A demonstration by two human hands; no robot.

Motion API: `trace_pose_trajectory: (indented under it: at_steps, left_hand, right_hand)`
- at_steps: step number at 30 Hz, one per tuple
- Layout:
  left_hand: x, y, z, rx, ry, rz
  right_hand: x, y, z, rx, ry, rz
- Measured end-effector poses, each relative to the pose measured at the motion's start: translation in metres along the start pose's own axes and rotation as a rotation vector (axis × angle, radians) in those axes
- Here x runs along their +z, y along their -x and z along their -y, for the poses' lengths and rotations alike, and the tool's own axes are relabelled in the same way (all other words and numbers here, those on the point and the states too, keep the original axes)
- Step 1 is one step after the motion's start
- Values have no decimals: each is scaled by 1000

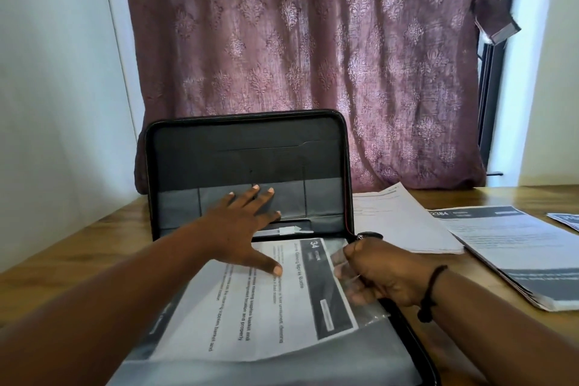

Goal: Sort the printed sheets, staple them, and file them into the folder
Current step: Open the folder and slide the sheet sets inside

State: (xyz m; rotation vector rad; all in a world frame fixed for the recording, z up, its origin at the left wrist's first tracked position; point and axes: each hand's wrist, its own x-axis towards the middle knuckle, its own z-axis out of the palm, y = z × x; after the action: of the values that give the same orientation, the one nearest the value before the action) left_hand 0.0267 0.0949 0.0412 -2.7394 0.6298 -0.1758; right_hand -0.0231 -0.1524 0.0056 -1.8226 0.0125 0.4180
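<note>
The printed sheet [263, 301] lies at lower centre in the open zip folder [250, 160], long axis slanting toward lower left, header toward the right. The left hand [241, 229] rests flat, fingers spread, thumb on it. The right hand [376, 273] has its grip pinching a clear plastic sleeve [363, 307] at the sheet's right edge.

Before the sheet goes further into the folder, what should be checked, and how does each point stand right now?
1. Folder open, lid upright: ok.
2. Left hand spread flat, thumb on the printed sheet: ok.
3. Right hand pinching the clear sleeve at the sheet's right edge: ok.
4. Sheet square in the folder: not ok, it lies tilted with its corner beyond the sleeve.
5. Sheet stapled: cannot tell, no staple visible.
6. Other sheets filed: not ok, a stack and loose pages lie on the table to the right.
</note>
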Motion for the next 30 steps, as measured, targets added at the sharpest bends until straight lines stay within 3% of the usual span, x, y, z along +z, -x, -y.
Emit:
trace_pose_trajectory:
  at_steps: [4, 9, 13, 15, 17, 21, 23, 27, 30]
  left_hand:
    - [-4, 13, 26, -6, -79, -83]
    - [16, 43, 96, -33, -163, -381]
    - [44, 64, 127, -212, -50, -654]
    - [62, 73, 132, -382, 81, -823]
    - [75, 74, 133, -446, 329, -878]
    - [67, 73, 109, -431, 1452, -714]
    - [73, 69, 104, -494, 1704, -623]
    - [75, 68, 100, -526, 1908, -558]
    - [76, 65, 94, -460, 1709, -535]
  right_hand:
    - [-15, 13, 1, -53, 117, 114]
    - [-32, 23, -14, -361, 404, -4]
    - [-37, 32, -20, -493, 560, 48]
    - [-38, 36, -14, -442, 404, 43]
    - [-41, 31, 1, -403, 223, 41]
    - [-47, 1, 58, -308, -127, 4]
    - [-45, -21, 87, -246, -344, -58]
    - [-40, -74, 107, -224, -680, -163]
    - [-32, -98, 101, -402, -884, -252]
